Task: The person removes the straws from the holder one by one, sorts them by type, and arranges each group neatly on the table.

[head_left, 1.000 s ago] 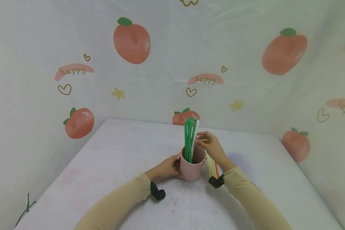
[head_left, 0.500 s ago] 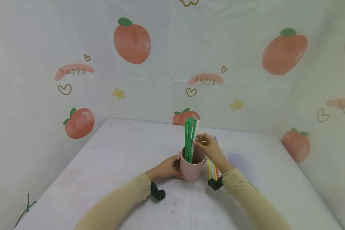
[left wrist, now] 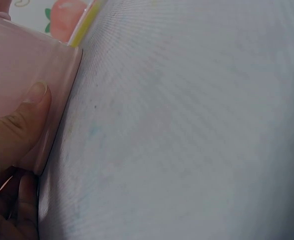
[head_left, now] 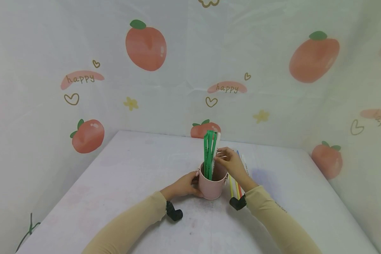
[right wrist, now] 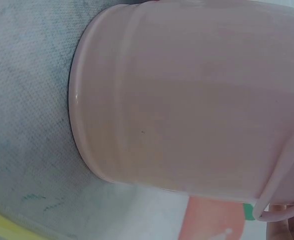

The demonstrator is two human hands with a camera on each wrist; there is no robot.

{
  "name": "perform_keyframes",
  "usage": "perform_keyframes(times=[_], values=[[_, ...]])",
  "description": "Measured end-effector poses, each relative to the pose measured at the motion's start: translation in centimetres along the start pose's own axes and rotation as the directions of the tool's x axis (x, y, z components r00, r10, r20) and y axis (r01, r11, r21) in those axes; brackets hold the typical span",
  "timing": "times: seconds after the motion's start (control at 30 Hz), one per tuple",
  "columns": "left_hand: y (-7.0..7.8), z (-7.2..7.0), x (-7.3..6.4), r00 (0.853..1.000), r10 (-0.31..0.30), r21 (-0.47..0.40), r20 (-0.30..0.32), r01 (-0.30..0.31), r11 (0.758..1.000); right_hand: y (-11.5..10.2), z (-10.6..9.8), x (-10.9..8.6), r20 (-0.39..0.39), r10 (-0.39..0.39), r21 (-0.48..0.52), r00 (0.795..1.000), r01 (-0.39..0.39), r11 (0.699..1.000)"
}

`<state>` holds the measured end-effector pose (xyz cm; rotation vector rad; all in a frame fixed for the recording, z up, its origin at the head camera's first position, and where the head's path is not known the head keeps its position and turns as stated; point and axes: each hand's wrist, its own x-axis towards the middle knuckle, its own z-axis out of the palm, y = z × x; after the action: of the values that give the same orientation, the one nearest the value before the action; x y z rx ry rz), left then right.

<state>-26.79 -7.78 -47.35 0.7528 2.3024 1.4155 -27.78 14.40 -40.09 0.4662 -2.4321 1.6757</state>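
Observation:
A small pink bucket (head_left: 210, 190) stands upright on the table, with several long thin green sticks (head_left: 206, 151) and a white printed stick (head_left: 218, 139) leaning up out of it. My left hand (head_left: 184, 185) holds the bucket's left side; in the left wrist view its thumb (left wrist: 24, 120) lies on the wall low down, with other fingers round behind. Above the rim, my right hand (head_left: 234, 165) pinches the white stick between thumb and fingers. The right wrist view is filled mostly by the bucket wall (right wrist: 201, 100) and part of its handle (right wrist: 281, 170). The sticks' lower ends are hidden inside.
Right of the bucket, partly under my right forearm, lie more thin sticks: a yellow one (head_left: 231, 187), an orange one (head_left: 239, 189), a blue one (head_left: 238, 153) and a white one (head_left: 244, 163). A fruit-print cloth (head_left: 165, 106) rises behind the table (head_left: 127, 169).
My right hand has slid slightly down along the white stick, uncovering the blue and white sticks beyond its wrist. The bucket and left hand have stayed in place.

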Motion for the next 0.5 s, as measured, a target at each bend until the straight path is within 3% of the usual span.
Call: perform_keyframes(times=[0.27, 0.5], values=[[-0.06, 0.04, 0.04, 1.0, 0.014, 0.005, 0.0, -0.014, 1.0, -0.53, -0.33, 0.39, -0.014, 0.055, -0.039, 0.998, -0.055, 0.998], [-0.03, -0.02, -0.03, 1.0, 0.003, 0.013, 0.005, -0.003, 1.0, -0.94, -0.93, 0.69, -0.01, 0.097, 0.068, 0.995, -0.096, 0.993]])
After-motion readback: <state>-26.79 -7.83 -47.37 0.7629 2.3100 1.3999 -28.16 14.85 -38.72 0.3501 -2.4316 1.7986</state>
